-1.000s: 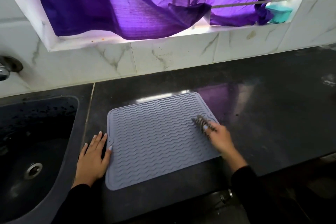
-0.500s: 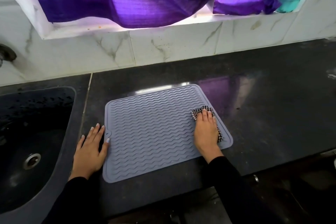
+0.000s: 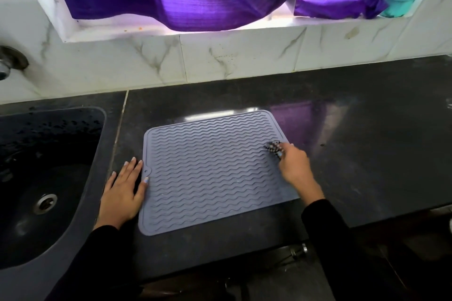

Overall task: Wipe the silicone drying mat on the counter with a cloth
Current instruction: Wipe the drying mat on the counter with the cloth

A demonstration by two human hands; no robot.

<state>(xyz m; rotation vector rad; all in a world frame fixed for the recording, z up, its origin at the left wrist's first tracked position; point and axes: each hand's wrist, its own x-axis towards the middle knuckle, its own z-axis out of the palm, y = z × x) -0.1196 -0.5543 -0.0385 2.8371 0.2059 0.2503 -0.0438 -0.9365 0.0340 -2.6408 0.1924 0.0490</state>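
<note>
Wiping was under way, by my reading, and far from finished. The right hand [image 3: 294,166] sat over the mat's [image 3: 210,171] right edge, about midway between its far and near corners, fingers curled around a small checked cloth [image 3: 274,148] that was bunched and blurred, pressed to the ridges just inside that edge. Only that right strip lay under the cloth; the middle, the left half and the near edge showed bare wavy ridges. No wet streak or stain was plain enough to tell what had been cleaned, so most of the surface probably remained to be done.

The mat lay flat on the dark counter [image 3: 367,154], slightly skewed, its left edge near the seam beside the sink [image 3: 49,178]. The left hand [image 3: 122,193] rested flat on the counter with fingers spread and holding nothing, its thumb tip touching the mat's left edge near the small notch, likely to stop the mat sliding.

Room was good: bare counter stretched to the right and to the far side up to the tiled wall [image 3: 244,56], so long strokes leftward met nothing but the bracing hand. The near edge of the mat lay close to the counter's front lip, and the sink opened just left, so hard pushes that way could carry the mat off.
</note>
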